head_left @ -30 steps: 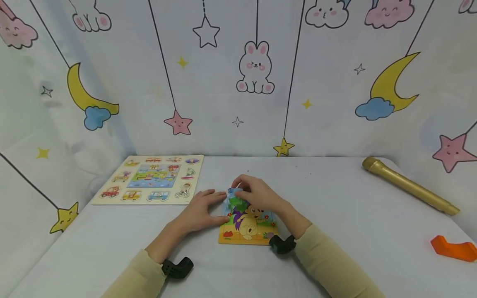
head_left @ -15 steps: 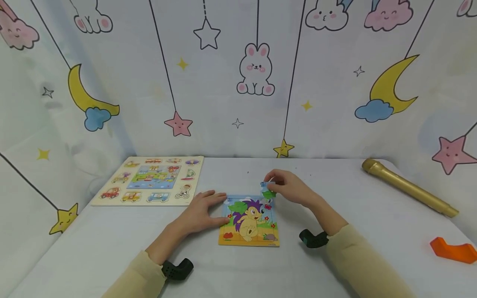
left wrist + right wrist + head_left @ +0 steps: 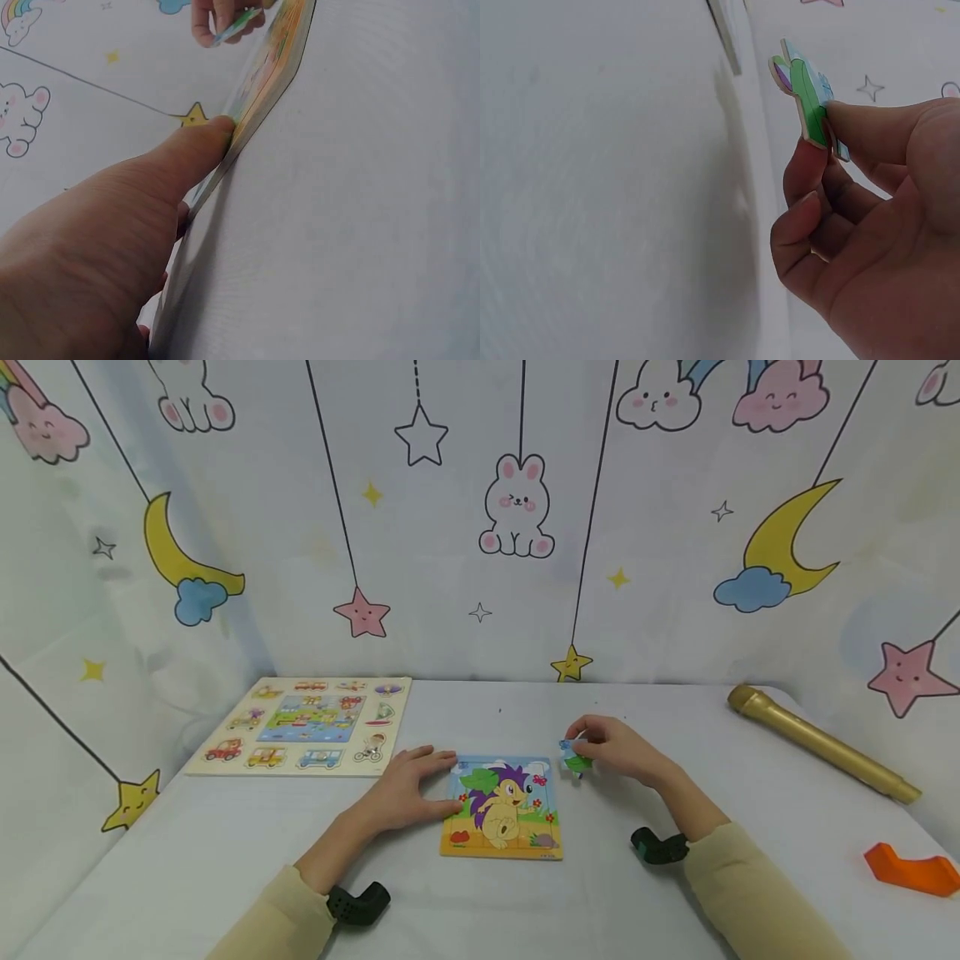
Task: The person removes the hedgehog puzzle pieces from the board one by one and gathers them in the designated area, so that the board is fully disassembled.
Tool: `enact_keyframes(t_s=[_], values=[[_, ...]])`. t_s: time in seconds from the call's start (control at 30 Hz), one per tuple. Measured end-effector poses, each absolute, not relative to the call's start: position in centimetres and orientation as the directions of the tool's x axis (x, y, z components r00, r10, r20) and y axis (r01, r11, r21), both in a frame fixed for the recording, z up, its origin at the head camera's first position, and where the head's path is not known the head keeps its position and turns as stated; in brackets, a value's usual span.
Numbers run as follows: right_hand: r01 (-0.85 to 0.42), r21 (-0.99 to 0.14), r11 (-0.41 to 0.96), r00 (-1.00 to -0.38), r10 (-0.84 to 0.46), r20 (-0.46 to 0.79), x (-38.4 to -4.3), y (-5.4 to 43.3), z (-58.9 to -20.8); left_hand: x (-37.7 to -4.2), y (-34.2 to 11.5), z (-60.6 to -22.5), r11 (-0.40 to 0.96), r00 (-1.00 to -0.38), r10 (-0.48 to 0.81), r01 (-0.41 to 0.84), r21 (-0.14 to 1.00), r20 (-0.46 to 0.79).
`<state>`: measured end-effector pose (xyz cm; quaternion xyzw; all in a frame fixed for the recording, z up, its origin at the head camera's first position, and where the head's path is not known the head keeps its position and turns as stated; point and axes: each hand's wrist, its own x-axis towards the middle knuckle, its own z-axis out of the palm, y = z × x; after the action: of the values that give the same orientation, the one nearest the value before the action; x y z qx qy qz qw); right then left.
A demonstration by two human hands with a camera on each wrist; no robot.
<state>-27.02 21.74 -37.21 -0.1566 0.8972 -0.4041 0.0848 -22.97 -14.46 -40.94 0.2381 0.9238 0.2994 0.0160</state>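
A hedgehog jigsaw puzzle (image 3: 501, 827) in a square board lies at the middle of the table in the head view. My left hand (image 3: 408, 793) rests along its left side, fingers extended, with the thumb touching the board's edge. In the left wrist view, that thumb (image 3: 199, 146) presses on the rim. To the right of the board, my right hand (image 3: 622, 752) pinches a puzzle piece (image 3: 576, 758) between thumb and fingers. The right wrist view shows the piece (image 3: 807, 97) tilted nearly on edge, green with pale blue and a bit of purple, held above the table.
At the back left lies a larger board (image 3: 197, 767) with vehicle pictures. A gold microphone-shaped object (image 3: 825, 743) lies at the back right. An orange angled piece (image 3: 911, 870) is near the right edge. A patterned curtain (image 3: 420, 568) hangs behind the white table (image 3: 510, 910).
My right hand has lifted a piece from the puzzle's upper left and carried it rightward past the board's right edge. The left hand has stayed in place.
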Motion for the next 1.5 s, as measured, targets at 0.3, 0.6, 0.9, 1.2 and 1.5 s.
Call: enact_keyframes(t_s=[0.3,0.6,0.9,1.2,1.5], values=[[-0.194,-0.741,0.643,-0.94,-0.338,-0.048,-27.7,22.6,-38.2,-23.0,-14.5,-41.0,0.696,-0.873,0.467,0.463,0.549,0.143],[-0.273,-0.681,0.68,-0.935,-0.355,0.02,-27.6,22.3,-38.5,-23.1,-14.6,-41.2,0.695,-0.872,0.464,0.468,0.546,0.156],[-0.311,-0.64,0.703,-0.93,-0.363,0.053,-27.5,22.0,-38.7,-23.1,-14.7,-41.0,0.686,-0.867,0.468,0.478,0.549,0.17],[-0.303,-0.637,0.709,-0.931,-0.364,0.038,-27.4,22.0,-38.6,-23.2,-14.5,-41.1,0.692,-0.868,0.472,0.472,0.546,0.153],[-0.286,-0.644,0.709,-0.925,-0.379,-0.006,-27.4,22.2,-38.6,-23.2,-14.4,-41.1,0.69,-0.869,0.473,0.469,0.551,0.147]])
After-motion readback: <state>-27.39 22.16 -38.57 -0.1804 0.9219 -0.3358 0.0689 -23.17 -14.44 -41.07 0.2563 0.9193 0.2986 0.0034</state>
